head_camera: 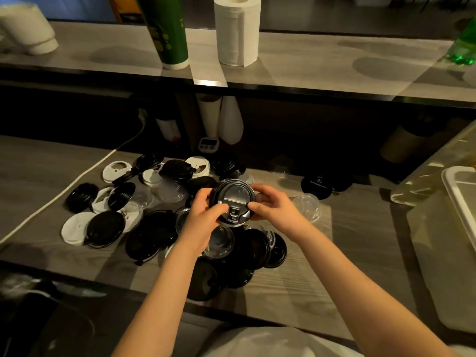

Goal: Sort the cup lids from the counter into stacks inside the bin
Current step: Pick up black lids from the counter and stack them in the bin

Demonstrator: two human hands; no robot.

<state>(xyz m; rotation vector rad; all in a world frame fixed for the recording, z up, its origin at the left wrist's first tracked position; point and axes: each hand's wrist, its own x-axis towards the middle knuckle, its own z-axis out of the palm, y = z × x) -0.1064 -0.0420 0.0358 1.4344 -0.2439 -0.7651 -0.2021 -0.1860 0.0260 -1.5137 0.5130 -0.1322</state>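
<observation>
A black cup lid (235, 197) with a flip tab is held up over the pile on the counter. My left hand (203, 217) grips its left edge, thumb on top near the tab. My right hand (273, 204) pinches its right edge. Below them lies a heap of several lids: black ones (152, 235), white ones (74, 228) and clear ones (221, 240). A translucent bin (438, 233) stands at the right edge of the counter, its inside mostly out of view.
A white cable (64, 189) runs across the counter's left part. A raised shelf behind carries a green cup (167, 34), a paper towel roll (237, 29) and a green bottle (463, 45). A small timer (208, 145) and white bottles (231, 122) stand under the shelf.
</observation>
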